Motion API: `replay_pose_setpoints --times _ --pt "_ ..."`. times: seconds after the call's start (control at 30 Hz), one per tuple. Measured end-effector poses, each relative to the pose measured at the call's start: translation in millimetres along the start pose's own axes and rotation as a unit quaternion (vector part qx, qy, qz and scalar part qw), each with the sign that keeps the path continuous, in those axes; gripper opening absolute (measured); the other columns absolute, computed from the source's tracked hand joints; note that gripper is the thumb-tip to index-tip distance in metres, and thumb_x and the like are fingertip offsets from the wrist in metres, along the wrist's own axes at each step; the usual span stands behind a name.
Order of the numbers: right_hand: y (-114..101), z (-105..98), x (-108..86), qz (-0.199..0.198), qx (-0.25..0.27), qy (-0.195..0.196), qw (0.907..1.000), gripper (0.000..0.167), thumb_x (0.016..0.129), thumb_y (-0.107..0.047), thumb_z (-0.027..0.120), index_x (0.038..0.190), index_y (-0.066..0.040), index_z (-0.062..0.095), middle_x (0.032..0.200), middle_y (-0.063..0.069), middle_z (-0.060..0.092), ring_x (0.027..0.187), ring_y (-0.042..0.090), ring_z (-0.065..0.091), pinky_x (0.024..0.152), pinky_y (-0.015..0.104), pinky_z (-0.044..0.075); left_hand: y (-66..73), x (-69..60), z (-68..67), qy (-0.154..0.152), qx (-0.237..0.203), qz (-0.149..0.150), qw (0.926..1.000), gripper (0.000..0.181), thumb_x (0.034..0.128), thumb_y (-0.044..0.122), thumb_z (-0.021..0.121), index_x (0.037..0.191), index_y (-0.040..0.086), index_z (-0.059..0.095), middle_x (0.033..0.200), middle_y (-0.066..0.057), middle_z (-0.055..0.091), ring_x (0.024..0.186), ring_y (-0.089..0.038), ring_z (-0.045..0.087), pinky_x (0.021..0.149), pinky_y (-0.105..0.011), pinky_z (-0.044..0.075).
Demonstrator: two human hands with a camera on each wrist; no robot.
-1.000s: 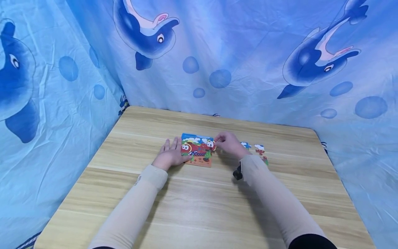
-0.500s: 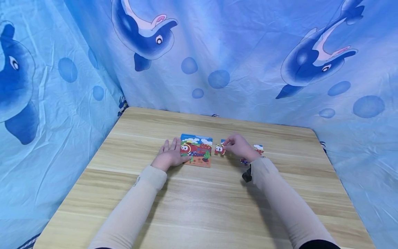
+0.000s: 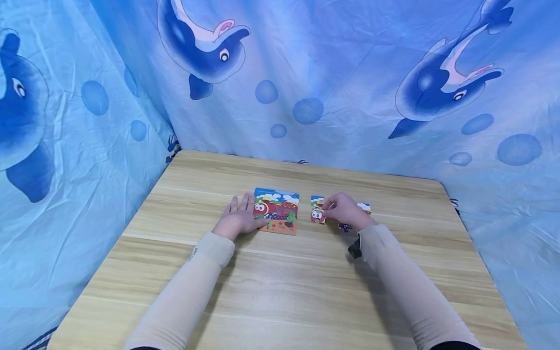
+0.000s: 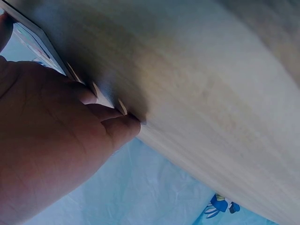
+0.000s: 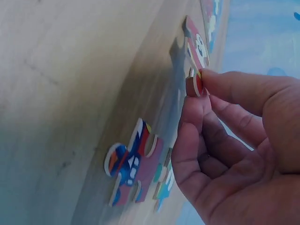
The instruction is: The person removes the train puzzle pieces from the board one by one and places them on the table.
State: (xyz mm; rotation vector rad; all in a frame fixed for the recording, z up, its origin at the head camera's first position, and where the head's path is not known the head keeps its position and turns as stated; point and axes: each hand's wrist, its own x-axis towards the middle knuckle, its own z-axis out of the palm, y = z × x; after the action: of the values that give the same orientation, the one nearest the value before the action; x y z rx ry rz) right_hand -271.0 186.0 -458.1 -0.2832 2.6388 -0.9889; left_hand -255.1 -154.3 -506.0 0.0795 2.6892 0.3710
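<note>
In the head view my left hand lies with fingers spread at the left edge of a train-picture board. Its thumb rests over the lower left of the picture. The left wrist view has that hand against the board's edge, fingertips on the table. To the board's right, my right hand pinches a jigsaw piece printed with cartoon eyes. Close up in the right wrist view, thumb and forefinger grip one end of this piece, which is tilted above the table.
A sky-coloured jigsaw piece lies just behind the held one. Near the right hand lie a dark blue and red piece and a cloud piece, both partly hidden. Dolphin-print curtains border the wooden table.
My right hand has carried the eyed jigsaw piece rightward, from the board's right edge to a spot in front of the sky-coloured piece. The left hand has stayed in place.
</note>
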Motion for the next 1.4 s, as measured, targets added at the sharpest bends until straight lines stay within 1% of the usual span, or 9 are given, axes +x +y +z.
replay_pose_setpoints --times 0.17,0.27,0.37,0.53,0.73,0.87,1.07,1.23,1.4 --pt "-1 5 0.9 0.004 -0.018 0.003 0.9998 0.011 0.09 -0.017 0.081 0.095 -0.009 0.076 0.089 0.005 0.069 0.074 0.021 0.063 0.064 0.036 0.053 1.8 -2.1 -2.0 -0.006 -0.003 -0.001 1.0 0.113 0.0866 0.086 0.04 0.16 0.022 -0.018 0.166 -0.002 -0.022 0.147 -0.037 -0.025 0.117 -0.055 -0.009" --pt "-1 9 1.3 -0.008 -0.024 0.009 0.9996 0.016 0.088 -0.017 0.082 0.098 -0.007 0.076 0.089 0.004 0.069 0.073 0.02 0.063 0.064 0.035 0.053 7.4 -10.3 -8.2 -0.01 -0.006 -0.001 0.9999 0.113 0.0887 0.083 0.043 0.161 0.019 -0.015 0.167 -0.005 -0.019 0.148 -0.038 -0.024 0.117 -0.056 -0.009" --pt "-1 12 1.8 -0.028 -0.05 0.018 0.9982 0.017 0.088 -0.017 0.082 0.101 -0.006 0.077 0.09 0.003 0.07 0.077 0.018 0.063 0.067 0.035 0.053 9.5 -13.0 -10.2 -0.01 -0.008 -0.002 0.9999 0.113 0.0888 0.083 0.043 0.162 0.018 -0.013 0.168 -0.005 -0.018 0.147 -0.038 -0.024 0.117 -0.056 -0.01" --pt "-1 16 2.6 -0.056 -0.085 0.022 0.9946 0.013 0.089 -0.014 0.082 0.098 -0.006 0.079 0.089 0.001 0.07 0.082 0.018 0.063 0.074 0.038 0.053 2.9 -3.2 -3.2 -0.011 -0.005 -0.002 0.9999 0.115 0.0854 0.087 0.039 0.161 0.02 -0.016 0.167 -0.003 -0.02 0.147 -0.036 -0.026 0.117 -0.055 -0.012" --pt "-2 15 2.3 -0.055 -0.085 0.022 0.9946 0.014 0.089 -0.012 0.081 0.099 -0.003 0.078 0.092 0.003 0.072 0.087 0.019 0.066 0.079 0.039 0.055 0.5 1.9 -2.0 -0.014 -0.006 0.0 0.9999 0.115 0.0855 0.087 0.04 0.159 0.022 -0.019 0.165 -0.002 -0.023 0.147 -0.037 -0.026 0.117 -0.054 -0.011" --pt "-3 14 1.6 -0.057 -0.088 0.017 0.9943 0.012 0.09 -0.011 0.08 0.098 -0.003 0.078 0.091 0.003 0.072 0.086 0.019 0.066 0.077 0.038 0.055 -0.1 1.9 -1.8 -0.014 -0.007 0.001 0.9999 0.114 0.0874 0.085 0.041 0.159 0.019 -0.019 0.166 -0.003 -0.023 0.146 -0.038 -0.027 0.116 -0.055 -0.012" --pt "-7 12 -1.9 -0.044 -0.095 0.021 0.9943 0.006 0.093 -0.013 0.077 0.093 -0.008 0.079 0.087 0.001 0.071 0.078 0.017 0.064 0.07 0.036 0.054 3.2 -0.2 -2.7 -0.018 -0.008 0.0 0.9998 0.113 0.0877 0.084 0.043 0.159 0.021 -0.019 0.165 -0.003 -0.023 0.146 -0.038 -0.026 0.117 -0.055 -0.011" --pt "-16 15 -2.9 -0.042 -0.083 0.019 0.9955 0.013 0.095 -0.019 0.076 0.102 -0.008 0.078 0.091 0.0 0.07 0.08 0.017 0.064 0.07 0.036 0.055 5.1 -0.6 -3.9 -0.013 -0.002 0.007 0.9999 0.109 0.0894 0.082 0.042 0.159 0.024 -0.02 0.166 -0.005 -0.022 0.147 -0.041 -0.024 0.117 -0.057 -0.01" --pt "-29 26 -3.7 -0.058 -0.056 -0.005 0.9967 0.028 0.093 -0.02 0.078 0.116 -0.004 0.074 0.099 0.002 0.07 0.087 0.016 0.064 0.08 0.036 0.055 12.2 -7.0 -9.9 0.013 0.008 0.031 0.9994 0.105 0.0942 0.076 0.044 0.162 0.021 -0.014 0.168 -0.008 -0.015 0.148 -0.042 -0.019 0.117 -0.059 -0.007"
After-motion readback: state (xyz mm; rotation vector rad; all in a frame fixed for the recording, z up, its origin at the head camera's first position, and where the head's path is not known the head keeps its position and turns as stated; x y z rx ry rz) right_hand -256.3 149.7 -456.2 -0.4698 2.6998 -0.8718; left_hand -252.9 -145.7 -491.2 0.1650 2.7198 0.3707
